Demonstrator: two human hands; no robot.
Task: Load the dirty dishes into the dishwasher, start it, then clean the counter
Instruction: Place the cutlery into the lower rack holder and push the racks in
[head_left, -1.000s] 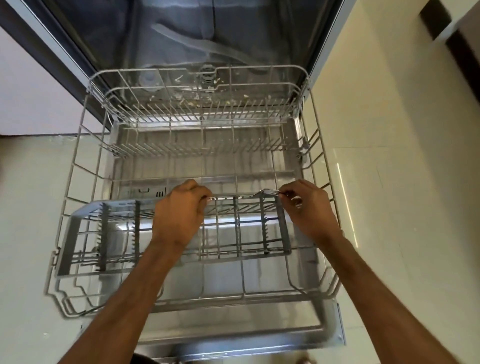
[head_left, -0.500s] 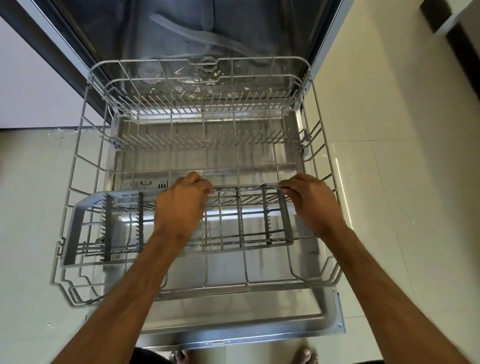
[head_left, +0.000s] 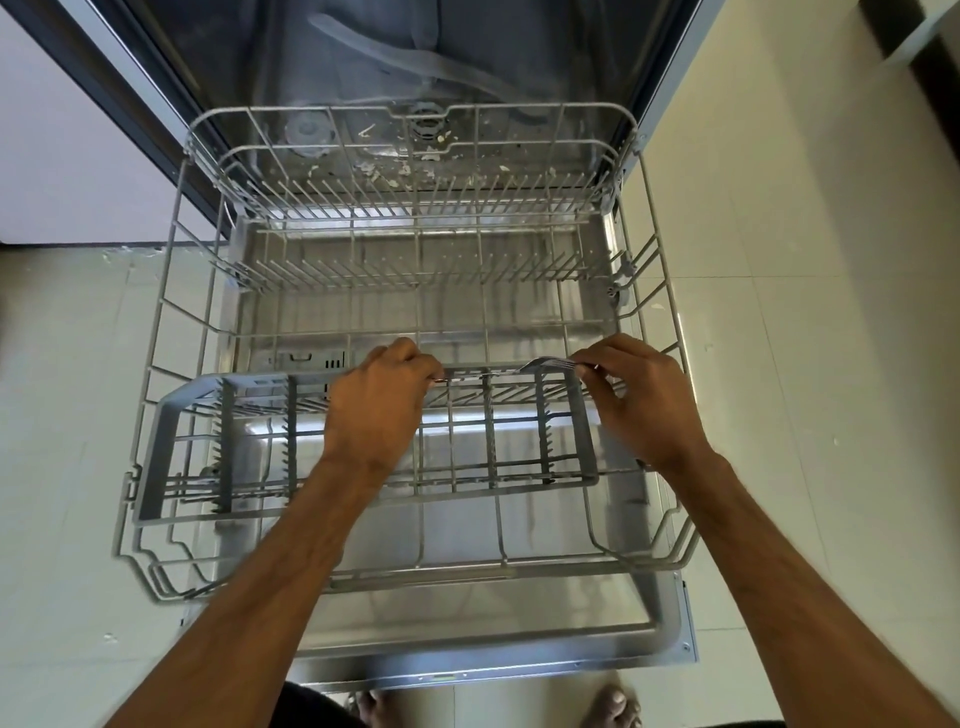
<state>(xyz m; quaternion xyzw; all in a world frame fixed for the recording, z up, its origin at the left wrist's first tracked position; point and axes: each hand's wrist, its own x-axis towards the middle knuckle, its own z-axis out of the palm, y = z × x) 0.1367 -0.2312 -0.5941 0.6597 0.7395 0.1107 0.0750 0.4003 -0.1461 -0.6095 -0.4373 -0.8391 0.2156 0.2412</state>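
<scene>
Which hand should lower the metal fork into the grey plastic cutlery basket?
Probably left: left hand pinches the metal fork by its handle above the grey plastic cutlery basket; right hand only pinches tines.

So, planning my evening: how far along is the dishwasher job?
Done: dishwasher door open, rack pulled out. In hand: left hand and right hand hold a fork at the cutlery tray. Left: no dishes loaded yet; starting and wipe-down remain.
</scene>
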